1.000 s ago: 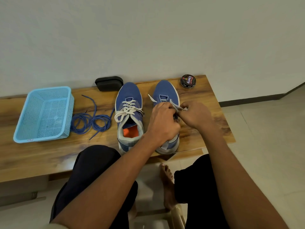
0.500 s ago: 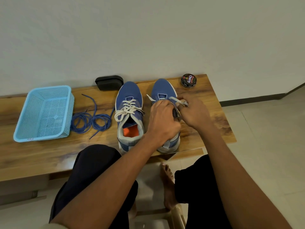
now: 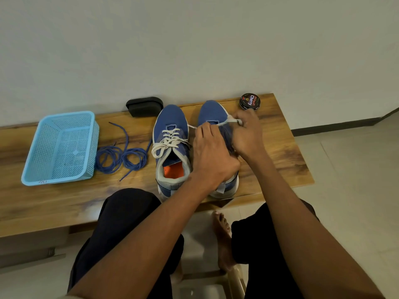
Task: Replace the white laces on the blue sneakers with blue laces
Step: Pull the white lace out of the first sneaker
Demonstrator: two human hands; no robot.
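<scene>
Two blue sneakers stand side by side on the wooden bench (image 3: 278,147), toes toward the wall. The left sneaker (image 3: 170,134) is fully laced with a tied white lace. My left hand (image 3: 212,156) lies over the middle of the right sneaker (image 3: 212,112), fingers curled on it. My right hand (image 3: 248,134) pinches that shoe's white lace (image 3: 228,121) and holds it out taut toward the toe. A loose end of the lace shows at the left of my left hand. The blue laces (image 3: 122,157) lie coiled on the bench left of the sneakers.
A light blue plastic basket (image 3: 43,169) sits at the bench's left. A black case (image 3: 144,106) lies against the wall behind the left sneaker. A round shoe polish tin (image 3: 249,101) stands at the far right corner. My knees and a bare foot are below the bench edge.
My right hand has moved up toward the shoe's toe, drawing the white lace further out of the right sneaker. My left hand stays on the shoe.
</scene>
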